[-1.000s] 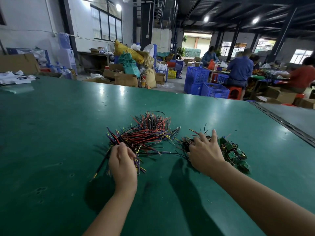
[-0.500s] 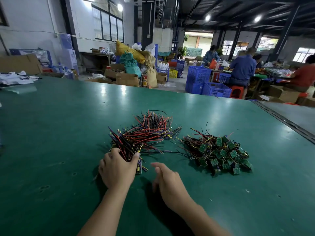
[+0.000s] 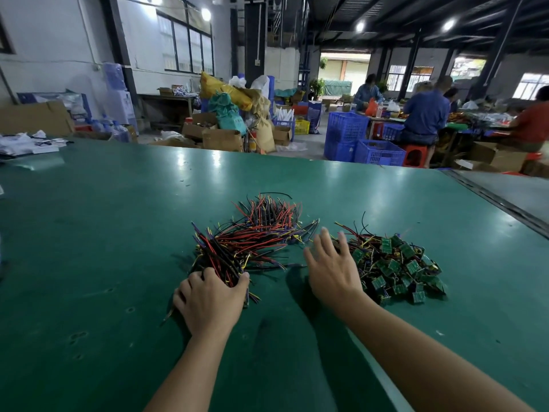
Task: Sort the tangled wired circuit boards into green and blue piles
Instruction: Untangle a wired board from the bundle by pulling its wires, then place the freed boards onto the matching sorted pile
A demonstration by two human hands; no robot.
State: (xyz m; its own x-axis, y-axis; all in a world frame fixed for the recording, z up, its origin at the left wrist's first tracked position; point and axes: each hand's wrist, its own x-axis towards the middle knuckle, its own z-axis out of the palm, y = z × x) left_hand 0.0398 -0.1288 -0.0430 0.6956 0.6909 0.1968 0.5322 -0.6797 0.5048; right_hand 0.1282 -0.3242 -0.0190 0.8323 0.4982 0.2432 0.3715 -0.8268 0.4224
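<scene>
While the left hand [image 3: 208, 301] curls its fingers round the near end of the tangled wire bundle [image 3: 252, 242], whose red, black, yellow and purple strands fan away and rightward across the green counter [image 3: 104, 233], the right hand [image 3: 332, 269] spreads its fingers at the left edge of the neighbouring green board pile [image 3: 398, 269].

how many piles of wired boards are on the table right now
2. The wire pile lies left, its near end gripped by the left hand. The green board pile lies right, next to the open right hand. Boards under the wires may be hidden.
</scene>
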